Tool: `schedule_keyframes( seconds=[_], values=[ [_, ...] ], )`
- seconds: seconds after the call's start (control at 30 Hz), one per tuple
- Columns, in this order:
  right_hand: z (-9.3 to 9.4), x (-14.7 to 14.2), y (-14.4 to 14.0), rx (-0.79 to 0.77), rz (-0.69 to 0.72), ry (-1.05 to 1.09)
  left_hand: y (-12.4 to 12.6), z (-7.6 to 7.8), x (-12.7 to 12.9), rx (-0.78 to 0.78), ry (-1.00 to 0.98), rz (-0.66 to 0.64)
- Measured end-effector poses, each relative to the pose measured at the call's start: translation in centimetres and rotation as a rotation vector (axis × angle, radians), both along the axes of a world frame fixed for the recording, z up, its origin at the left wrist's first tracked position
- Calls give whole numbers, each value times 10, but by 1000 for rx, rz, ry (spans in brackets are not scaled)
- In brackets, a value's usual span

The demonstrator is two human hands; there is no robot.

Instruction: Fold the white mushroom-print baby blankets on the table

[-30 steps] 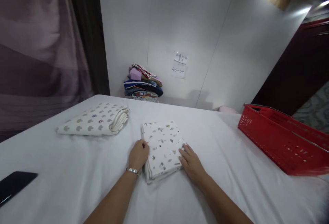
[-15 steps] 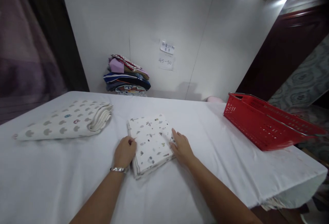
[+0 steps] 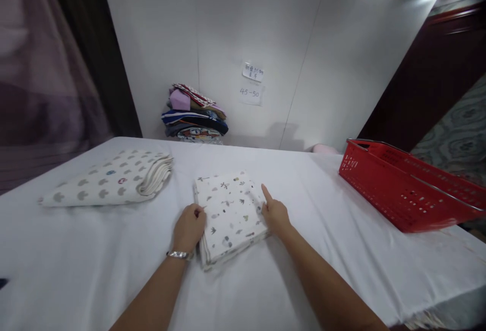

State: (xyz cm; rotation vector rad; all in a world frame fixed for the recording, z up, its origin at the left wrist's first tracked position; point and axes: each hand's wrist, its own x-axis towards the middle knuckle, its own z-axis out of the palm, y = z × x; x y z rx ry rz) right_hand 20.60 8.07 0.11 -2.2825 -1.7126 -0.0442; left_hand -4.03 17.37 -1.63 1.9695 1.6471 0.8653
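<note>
Right fingers (image 3: 267, 194) shifted: index extended, rest curled at folded cloth (image 3: 231, 217); left fingers (image 3: 199, 213) curled, pinch unclear.

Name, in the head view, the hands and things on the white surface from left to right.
Dark object at the picture's edge, gray-patterned folded cloth, left hand, small-print folded cloth, right hand, red basket.

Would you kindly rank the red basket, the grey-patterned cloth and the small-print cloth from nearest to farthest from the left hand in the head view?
From the left hand:
1. Small-print cloth, touching it, on its right.
2. Grey-patterned cloth, back left.
3. Red basket, far right.
</note>
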Motion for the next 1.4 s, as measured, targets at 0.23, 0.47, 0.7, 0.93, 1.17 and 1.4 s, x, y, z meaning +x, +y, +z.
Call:
schedule_keyframes(
  seconds=[0.23, 0.47, 0.7, 0.93, 1.17, 1.4],
  values=[
    [0, 0, 0, -1, 6, 60, 1, -3, -1, 14, -4, -12],
    [-28, -7, -23, 191, 159, 173, -1, 1, 1, -2, -6, -9],
    [-20, -19, -36, 203, 181, 32, -1, 0, 1, 8, -15, -9],
    [-12, -64, -43, 137, 428, -79, -1, -1, 4, 12, -25, 4],
    [-3, -90, -43, 14, 560, -13, -3, -3, 2, 25, -41, 8],
    [-2, -130, -45, -17, 712, 1, -5, 2, 1, -24, -71, 31]
  ],
)
